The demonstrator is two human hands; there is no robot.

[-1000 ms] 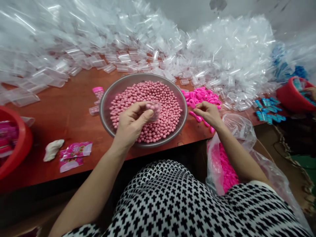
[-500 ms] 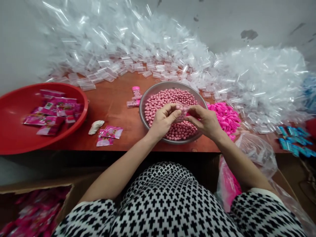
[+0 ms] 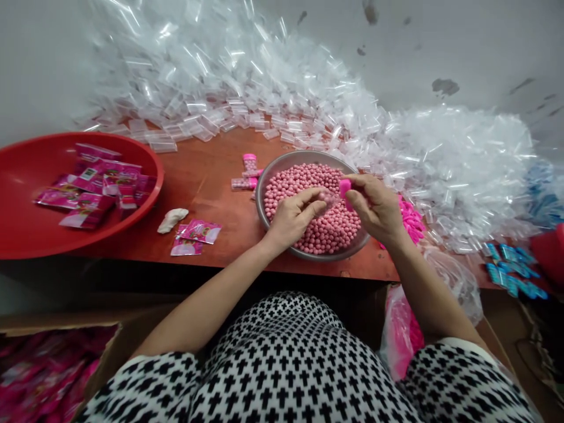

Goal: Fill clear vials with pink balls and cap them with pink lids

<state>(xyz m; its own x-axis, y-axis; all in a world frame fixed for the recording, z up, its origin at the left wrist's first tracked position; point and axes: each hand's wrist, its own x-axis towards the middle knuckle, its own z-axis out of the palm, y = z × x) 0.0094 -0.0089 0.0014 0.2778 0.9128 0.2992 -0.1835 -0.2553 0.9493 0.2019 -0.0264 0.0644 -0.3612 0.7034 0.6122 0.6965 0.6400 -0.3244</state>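
One clear tube (image 3: 329, 198), pink-filled, pinched in your left hand (image 3: 293, 218). One pink cap (image 3: 345, 188), gripped by your right hand (image 3: 376, 211).

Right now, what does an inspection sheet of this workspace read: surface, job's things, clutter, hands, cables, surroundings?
Surface: red-brown table, crowded.
Job's things: metal bowl of pink balls; clear tube; pink cap.
Clutter: heap of empty tubes; loose pink caps; red basin with pink packets; blue pieces; white lump.
Hands: left hand pinches the clear tube over the bowl; right hand holds the pink cap at its end.
Cables: nothing seen.
Surroundings: grey wall; cardboard box lower left; plastic bag.
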